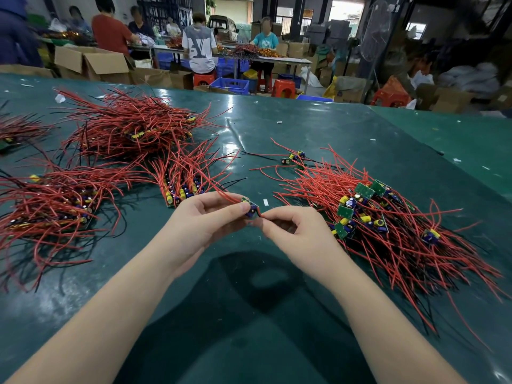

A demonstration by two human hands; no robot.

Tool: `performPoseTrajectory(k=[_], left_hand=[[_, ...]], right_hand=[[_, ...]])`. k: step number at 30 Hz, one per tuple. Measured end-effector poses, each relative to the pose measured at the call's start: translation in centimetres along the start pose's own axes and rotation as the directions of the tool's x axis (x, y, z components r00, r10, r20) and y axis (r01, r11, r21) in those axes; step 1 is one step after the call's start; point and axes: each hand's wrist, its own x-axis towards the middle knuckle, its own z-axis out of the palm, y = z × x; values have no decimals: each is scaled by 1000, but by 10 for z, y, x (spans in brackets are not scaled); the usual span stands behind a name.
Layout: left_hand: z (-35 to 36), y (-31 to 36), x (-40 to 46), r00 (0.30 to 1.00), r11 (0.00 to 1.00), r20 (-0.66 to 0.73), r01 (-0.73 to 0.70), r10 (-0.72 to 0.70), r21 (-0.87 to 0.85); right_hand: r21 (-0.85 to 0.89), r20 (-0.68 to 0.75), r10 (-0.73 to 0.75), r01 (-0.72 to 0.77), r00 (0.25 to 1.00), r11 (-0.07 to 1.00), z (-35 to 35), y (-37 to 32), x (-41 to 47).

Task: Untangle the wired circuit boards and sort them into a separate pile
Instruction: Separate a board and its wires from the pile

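Both grips are being closed on one wired circuit board [250, 208], which is being held just above the green tabletop [318, 128] between the two hands: the left hand [205, 217] is pinching the small green board at its edge, while the right hand [293, 225] is pinching a red lead right beside it. Its long red wires are being trailed away to the upper left, toward a neat row of boards [180, 189]. A loose tangle [388, 217] is lying to the right, and larger bundles [124, 128] are resting to the left and further back. Such a board is being judged very light and stiff, with soldered joints that could be strained; the wires are looking thin, springy and prone to snagging, so hold is best being taken at the board's edges, with wires being drawn out gently. No writing on the boards is being made out; only a large "Y" is being read on a distant person's white shirt [199, 48].
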Motion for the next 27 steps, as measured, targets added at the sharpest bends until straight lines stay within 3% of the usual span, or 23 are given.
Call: performPoseTrajectory(k=[3, 7, 16, 23, 27], left_hand=[[0, 0, 0, 1000, 999, -15, -23, 23, 26], [1, 0, 0, 997, 996, -47, -59, 63, 69], [0, 1, 0, 993, 994, -84, -80, 86, 77], [2, 1, 0, 993, 997, -87, -70, 73, 44], [1, 2, 1, 996, 1000, -91, -8, 7, -17]], right_hand=[[84, 51, 47, -52, 998, 995, -2, -4, 1], [213, 4, 98, -97, 995, 972, -2, -6, 0], [254, -121, 83, -50, 989, 966, 5, -5, 0], [328, 2, 165, -157, 986, 932, 1, -5, 1], [344, -74, 110, -78, 991, 936, 2, -6, 1]])
